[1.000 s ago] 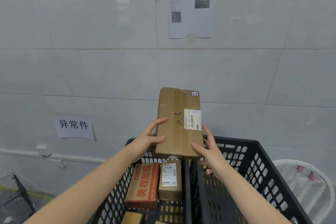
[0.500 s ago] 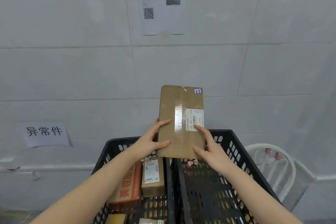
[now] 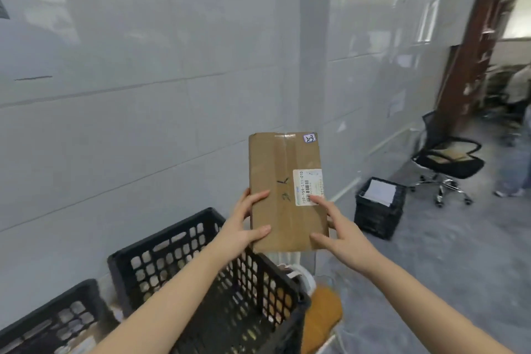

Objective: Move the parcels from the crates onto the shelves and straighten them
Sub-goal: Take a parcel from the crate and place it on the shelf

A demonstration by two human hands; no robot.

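I hold a flat brown cardboard parcel (image 3: 287,195) upright in front of me at chest height, above the right end of a black plastic crate (image 3: 201,261). It has a white barcode label on its right side and a small tag at the top right corner. My left hand (image 3: 244,227) grips its lower left edge, thumb and fingertip on the front. At the lower right edge, my right hand (image 3: 342,236) holds the parcel, index finger on the label and thumb near the bottom corner. A second black crate (image 3: 57,319) sits at the lower left. No shelf is visible.
A tiled wall runs along the left. A small black crate with white paper (image 3: 379,207) stands on the floor by the wall, a black office chair (image 3: 448,158) beyond it. A person's legs (image 3: 514,158) show far right. A white round object (image 3: 304,279) and an orange stool (image 3: 324,313) sit below the parcel.
My view has swung to the right: the crates slid to the lower left and the room's right side appeared. The parcel stays gripped in both hands at about the same height.
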